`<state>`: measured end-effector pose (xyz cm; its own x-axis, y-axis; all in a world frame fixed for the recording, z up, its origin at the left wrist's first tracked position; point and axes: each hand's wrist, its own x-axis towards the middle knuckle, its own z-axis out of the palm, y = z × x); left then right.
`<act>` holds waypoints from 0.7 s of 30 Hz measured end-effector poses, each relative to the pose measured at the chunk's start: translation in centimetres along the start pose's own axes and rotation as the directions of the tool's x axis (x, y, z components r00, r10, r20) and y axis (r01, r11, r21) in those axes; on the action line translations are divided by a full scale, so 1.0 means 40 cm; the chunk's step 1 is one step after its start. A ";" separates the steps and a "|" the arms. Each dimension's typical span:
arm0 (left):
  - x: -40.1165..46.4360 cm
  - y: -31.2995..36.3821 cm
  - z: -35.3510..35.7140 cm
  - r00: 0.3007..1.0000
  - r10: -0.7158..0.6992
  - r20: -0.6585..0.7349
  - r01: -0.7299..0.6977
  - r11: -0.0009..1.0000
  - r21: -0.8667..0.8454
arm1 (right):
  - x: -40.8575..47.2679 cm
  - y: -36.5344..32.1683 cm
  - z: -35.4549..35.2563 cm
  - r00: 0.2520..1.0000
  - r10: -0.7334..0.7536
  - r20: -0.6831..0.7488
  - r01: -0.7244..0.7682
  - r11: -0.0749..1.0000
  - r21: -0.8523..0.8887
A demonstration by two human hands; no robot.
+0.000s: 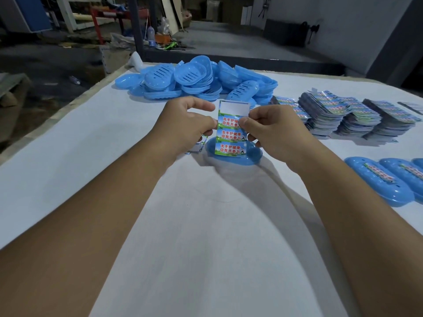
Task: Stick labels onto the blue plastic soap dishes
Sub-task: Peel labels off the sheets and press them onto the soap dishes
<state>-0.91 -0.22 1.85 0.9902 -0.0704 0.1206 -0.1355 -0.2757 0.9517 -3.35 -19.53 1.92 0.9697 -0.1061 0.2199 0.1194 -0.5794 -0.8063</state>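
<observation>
A label sheet (231, 133) was pinched upright between the left hand (187, 126) and right hand (272, 129), just above a blue soap dish (251, 156) on the white surface (206, 225).

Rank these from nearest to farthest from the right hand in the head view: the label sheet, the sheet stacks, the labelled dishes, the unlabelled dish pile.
1. label sheet, pinched in the right hand
2. sheet stacks, right
3. Too close to call: unlabelled dish pile, far side; labelled dishes, right edge

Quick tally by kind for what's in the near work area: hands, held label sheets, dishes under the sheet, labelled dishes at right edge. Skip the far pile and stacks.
Hands: 2, left hand and right hand
Held label sheet: 1
Unlabelled dish under it: 1
Labelled dishes at right, visible: 3, the third cut off by the frame
Total: 7
</observation>
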 end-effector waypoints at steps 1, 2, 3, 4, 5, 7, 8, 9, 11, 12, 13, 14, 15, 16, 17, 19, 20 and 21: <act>0.000 0.000 0.000 1.000 0.002 0.000 -0.002 1.000 0.001 | 0.000 0.000 0.001 1.000 -0.002 -0.001 0.002 1.000 -0.009; 0.001 0.001 0.001 1.000 0.005 0.000 -0.005 1.000 -0.001 | 0.001 0.001 0.001 1.000 -0.006 -0.003 0.006 1.000 -0.017; 0.001 0.001 0.000 1.000 0.008 -0.002 -0.008 1.000 -0.003 | 0.002 0.001 0.001 1.000 -0.009 -0.005 0.009 1.000 -0.023; 0.001 0.002 -0.001 1.000 0.010 -0.002 -0.010 1.000 -0.002 | 0.002 0.002 0.001 1.000 -0.010 -0.007 0.010 1.000 -0.024; 0.000 0.001 -0.002 1.000 0.014 0.000 -0.014 1.000 0.000 | 0.003 0.001 0.000 1.000 -0.012 -0.007 0.012 1.000 -0.023; -0.002 0.001 -0.003 1.000 0.023 0.011 -0.023 1.000 0.000 | 0.003 0.001 0.000 1.000 -0.021 -0.002 0.020 1.000 -0.022; -0.003 0.001 -0.004 1.000 0.026 0.016 -0.026 1.000 0.001 | 0.002 0.002 0.000 1.000 -0.024 0.001 0.024 0.999 -0.025; -0.004 0.001 -0.004 0.999 0.026 0.020 -0.026 1.000 0.002 | 0.002 0.001 0.000 1.000 -0.026 0.003 0.027 0.999 -0.030; -0.005 0.002 -0.005 0.999 0.024 0.024 -0.024 1.000 0.003 | 0.000 0.001 0.000 1.000 -0.022 0.002 0.022 0.999 -0.028; -0.005 0.003 -0.005 0.999 0.023 0.025 -0.023 1.000 0.004 | 0.000 0.000 -0.001 1.000 -0.021 0.003 0.021 1.000 -0.022; -0.005 0.004 -0.005 0.999 0.021 0.027 -0.021 1.000 0.004 | 0.001 -0.001 -0.001 1.000 -0.019 0.002 0.019 1.000 -0.012; -0.005 0.005 -0.004 0.999 0.021 0.031 -0.021 1.000 0.002 | 0.001 -0.002 -0.001 1.000 -0.012 -0.003 0.012 1.000 0.001; -0.005 0.005 -0.004 0.999 0.024 0.036 -0.024 1.000 -0.003 | 0.001 -0.003 0.001 1.000 0.003 -0.015 -0.003 1.000 0.008; -0.005 0.006 -0.003 0.999 0.032 0.043 -0.032 0.999 -0.011 | -0.001 -0.004 0.002 0.999 0.018 -0.041 -0.017 1.000 0.005; -0.005 0.007 -0.003 0.998 0.044 0.049 -0.043 0.999 -0.021 | -0.001 -0.004 0.002 0.997 0.021 -0.069 -0.021 1.000 0.003; -0.007 0.009 -0.003 0.996 0.068 0.061 -0.066 0.997 -0.038 | -0.001 -0.006 0.004 0.994 0.004 -0.109 -0.001 0.999 0.033; -0.008 0.010 -0.003 0.995 0.077 0.064 -0.074 0.996 -0.043 | -0.001 -0.008 0.003 0.992 0.004 -0.127 0.002 0.999 0.045; -0.009 0.010 -0.002 0.994 0.082 0.066 -0.080 0.996 -0.044 | -0.002 -0.010 0.002 0.988 0.014 -0.154 -0.007 0.999 0.041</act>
<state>-1.30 -0.25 2.23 0.9713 -0.1563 0.1795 -0.2122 -0.2267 0.9506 -3.48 -19.23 2.18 0.9269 -0.2372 0.2908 0.1209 -0.5449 -0.8297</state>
